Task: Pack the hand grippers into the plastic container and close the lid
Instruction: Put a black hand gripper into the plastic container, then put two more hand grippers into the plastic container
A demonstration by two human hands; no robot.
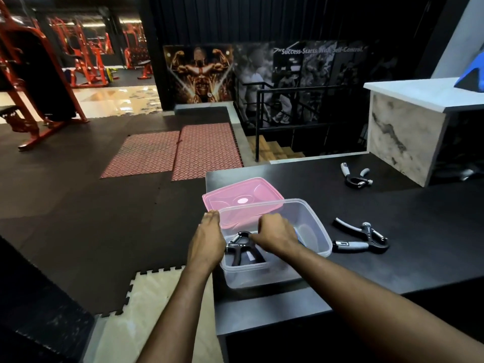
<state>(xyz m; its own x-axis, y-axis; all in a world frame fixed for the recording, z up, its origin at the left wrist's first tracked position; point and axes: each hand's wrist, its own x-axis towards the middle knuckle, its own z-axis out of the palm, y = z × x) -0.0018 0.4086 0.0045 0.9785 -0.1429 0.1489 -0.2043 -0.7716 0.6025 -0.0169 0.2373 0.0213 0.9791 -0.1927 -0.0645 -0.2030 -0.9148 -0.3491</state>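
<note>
A clear plastic container (318,226) stands near the left end of the black table (432,231). Inside it lies a black hand gripper (242,248), and my right hand (275,235) reaches into the box with its fingertips on that gripper's top loop. My left hand (208,241) presses against the container's left wall from outside, fingers up at the rim. The pink lid (241,196) lies flat behind the container. A black-and-grey hand gripper (362,238) rests on the table just right of the box. Another grey-handled gripper (355,176) lies farther back.
A white marble-patterned counter block (408,121) rises at the table's back right. The table's left edge drops to dark floor mats and a pale foam tile (146,297). A railed stairwell (275,127) opens behind the table; red gym machines (31,82) stand far left.
</note>
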